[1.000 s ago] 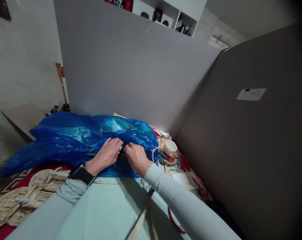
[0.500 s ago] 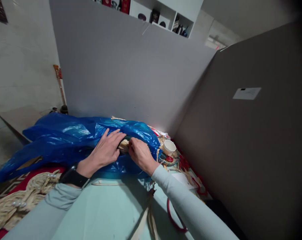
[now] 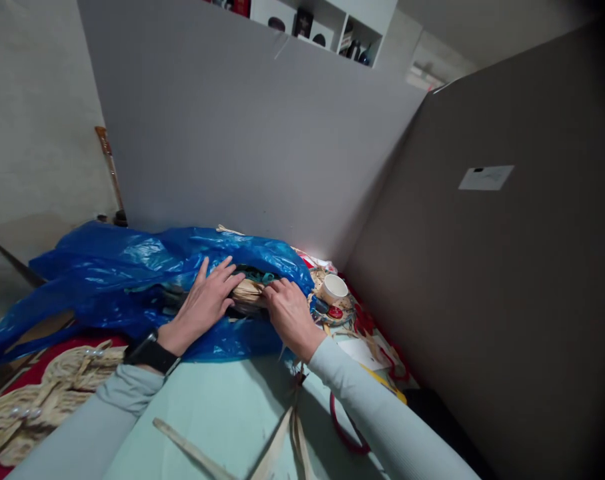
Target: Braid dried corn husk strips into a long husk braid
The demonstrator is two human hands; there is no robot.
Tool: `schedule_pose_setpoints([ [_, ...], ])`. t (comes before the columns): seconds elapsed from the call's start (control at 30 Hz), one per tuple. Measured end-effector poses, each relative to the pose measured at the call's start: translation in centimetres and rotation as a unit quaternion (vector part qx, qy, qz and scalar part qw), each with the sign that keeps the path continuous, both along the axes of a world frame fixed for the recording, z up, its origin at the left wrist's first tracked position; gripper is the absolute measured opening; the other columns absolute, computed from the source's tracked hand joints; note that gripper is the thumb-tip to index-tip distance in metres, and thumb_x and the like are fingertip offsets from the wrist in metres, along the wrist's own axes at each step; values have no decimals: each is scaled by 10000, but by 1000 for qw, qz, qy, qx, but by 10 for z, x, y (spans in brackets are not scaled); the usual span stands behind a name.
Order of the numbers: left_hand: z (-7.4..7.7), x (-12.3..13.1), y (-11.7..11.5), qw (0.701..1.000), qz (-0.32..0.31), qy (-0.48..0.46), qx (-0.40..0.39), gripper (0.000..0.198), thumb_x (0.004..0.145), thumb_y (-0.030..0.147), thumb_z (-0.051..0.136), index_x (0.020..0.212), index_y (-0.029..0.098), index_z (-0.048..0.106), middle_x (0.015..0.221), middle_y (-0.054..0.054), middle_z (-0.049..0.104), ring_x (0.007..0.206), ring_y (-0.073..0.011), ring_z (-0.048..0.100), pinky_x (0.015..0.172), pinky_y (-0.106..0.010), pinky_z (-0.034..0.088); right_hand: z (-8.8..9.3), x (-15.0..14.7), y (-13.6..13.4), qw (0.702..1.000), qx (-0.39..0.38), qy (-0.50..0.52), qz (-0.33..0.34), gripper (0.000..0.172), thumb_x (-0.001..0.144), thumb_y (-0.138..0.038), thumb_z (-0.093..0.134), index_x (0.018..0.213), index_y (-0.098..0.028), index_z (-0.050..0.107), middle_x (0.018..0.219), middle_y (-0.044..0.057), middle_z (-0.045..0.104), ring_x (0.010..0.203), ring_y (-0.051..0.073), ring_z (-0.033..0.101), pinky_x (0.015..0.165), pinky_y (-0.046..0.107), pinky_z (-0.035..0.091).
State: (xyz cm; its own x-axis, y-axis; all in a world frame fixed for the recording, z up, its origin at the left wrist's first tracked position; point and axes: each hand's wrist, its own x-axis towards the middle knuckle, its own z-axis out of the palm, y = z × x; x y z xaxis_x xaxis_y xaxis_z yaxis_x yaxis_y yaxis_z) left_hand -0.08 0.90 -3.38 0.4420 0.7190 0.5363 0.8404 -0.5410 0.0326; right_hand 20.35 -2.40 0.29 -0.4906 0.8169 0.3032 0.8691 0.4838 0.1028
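2 grey partitions enclose a pale green tabletop. On it lies a crinkled blue plastic bag. The left hand rests spread on the bag. The right hand, fingers together, lies flat on a tan straw bundle in the bag's mouth. A tug might knock the small white cup just right of the bag.

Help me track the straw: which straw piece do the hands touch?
The bundle in the blue bag, between left hand and right hand. The braided coils lie apart at left; the loose strips lie untouched.
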Motion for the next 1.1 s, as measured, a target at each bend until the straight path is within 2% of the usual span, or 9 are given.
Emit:
schedule_pose_setpoints([
  [0.1, -2, 0, 2, 1000, -1, 2, 23, 434, 876, 87, 558, 1302, 145, 620, 1417, -210, 621, 1484, -332, 364, 1235, -621, 171, -3, 2, 1, 999, 27, -18, -12, 193, 991, -120, 473, 1047, -142, 656, 1076, 141, 648, 1033, 284, 530, 858, 394, 446],
  [0.2, -7, -3, 7, 999, 4, 6, 32, 416, 891, 132, 580, 1305, 127, 620, 1401, -213, 636, 1476, -335, 378, 1239, -612, 176, -5, 1, 4, 998, 50, -27, -14, 204, 983, -108, 479, 1102, -144, 640, 1099, 142, 632, 1011, 285, 515, 838, 392, 440],
  [0.43, -28, -10, 18, 999, 18, 28, 7, 410, 967, 199, 576, 1374, 152, 570, 1450, -170, 603, 1420, -323, 466, 1189, -616, 281, -6, -4, 6, 996, 73, -55, 6, 215, 1007, -141, 450, 1085, -116, 649, 1200, 174, 598, 1104, 309, 499, 906, 432, 435],
  [0.57, -30, -7, 14, 999, 15, 44, -4, 491, 940, 292, 653, 1397, 152, 540, 1499, -159, 551, 1434, -334, 438, 1187, -622, 272, -14, -11, 8, 995, 56, -80, 4, 162, 980, -120, 500, 999, -109, 660, 996, 130, 648, 1003, 267, 582, 808, 387, 499],
  [0.63, -29, -5, 11, 999, 13, 49, -6, 552, 905, 279, 682, 1412, 129, 522, 1500, -189, 545, 1453, -346, 408, 1201, -614, 244, -18, -15, 10, 995, 50, -91, -4, 128, 984, -176, 555, 1030, -114, 657, 1013, 96, 659, 986, 235, 620, 806, 372, 531],
  [0.73, -28, -4, 8, 999, 15, 50, -1, 562, 881, 201, 654, 1418, 111, 517, 1482, -220, 560, 1464, -350, 394, 1212, -606, 224, -19, -19, 13, 994, 48, -101, -6, 203, 974, -297, 624, 1099, -138, 648, 1108, 71, 656, 1001, 214, 644, 846, 395, 551],
  [0.87, -28, -5, 10, 999, 26, 45, 13, 520, 887, 164, 601, 1404, 144, 551, 1459, -216, 584, 1457, -366, 404, 1197, -630, 244, -13, -20, 5, 994, 51, -98, 6, 111, 933, -150, 591, 1012, -90, 641, 999, 116, 656, 988, 257, 619, 842, 398, 515],
  [0.93, -28, -6, 12, 998, 31, 43, 21, 516, 877, 139, 598, 1391, 159, 568, 1445, -211, 597, 1453, -375, 408, 1193, -637, 247, -7, -17, -4, 994, 56, -90, 3, 133, 913, -73, 521, 993, -81, 628, 960, 144, 647, 957, 282, 606, 836, 415, 488],
  [1.1, -31, -9, 15, 998, 34, 45, 38, 505, 887, 93, 590, 1388, 150, 562, 1437, -208, 598, 1449, -357, 416, 1204, -621, 243, 22, 4, -36, 997, 56, -59, -14, 213, 879, -15, 451, 989, -128, 594, 900, 126, 640, 833, 272, 604, 775, 401, 451],
])
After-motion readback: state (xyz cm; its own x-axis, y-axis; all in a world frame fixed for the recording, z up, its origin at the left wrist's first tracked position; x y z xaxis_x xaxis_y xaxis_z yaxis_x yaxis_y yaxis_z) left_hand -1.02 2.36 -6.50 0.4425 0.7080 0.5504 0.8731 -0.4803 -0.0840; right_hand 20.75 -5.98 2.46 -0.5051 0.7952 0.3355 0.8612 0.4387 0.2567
